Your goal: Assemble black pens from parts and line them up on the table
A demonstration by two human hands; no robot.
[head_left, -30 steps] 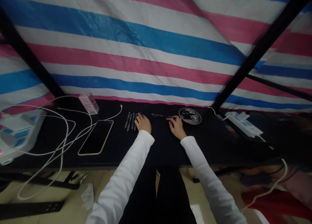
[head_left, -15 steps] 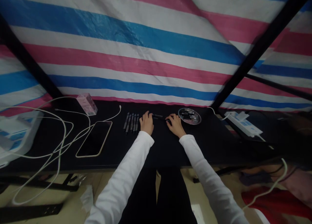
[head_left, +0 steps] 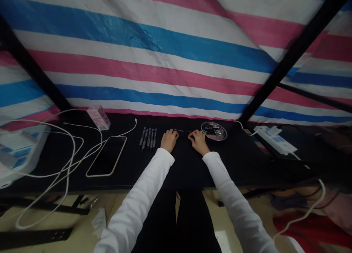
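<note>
My left hand (head_left: 169, 140) and my right hand (head_left: 198, 141) meet near the far edge of a black tabletop (head_left: 187, 168). A slim black pen (head_left: 180, 131) lies crosswise between them, its ends in the fingers of each hand. Its middle shows dark against the table. To the left of my left hand, several dark pens (head_left: 149, 137) lie side by side, pointing toward me. Just past my right hand sits a round metal dish (head_left: 213, 131) holding small dark items, which I cannot make out.
On the table's left lie a smartphone (head_left: 106, 156), white cables (head_left: 82, 143) and a pink box (head_left: 99, 117). A white device (head_left: 19, 154) stands at far left. A white power strip (head_left: 275, 140) lies right. A striped tarpaulin (head_left: 165, 66) on black bars (head_left: 297, 55) hangs behind.
My left hand has slid right along the black pen, toward my right hand. It has moved away from the row of pens. My right hand stays close to its earlier place.
</note>
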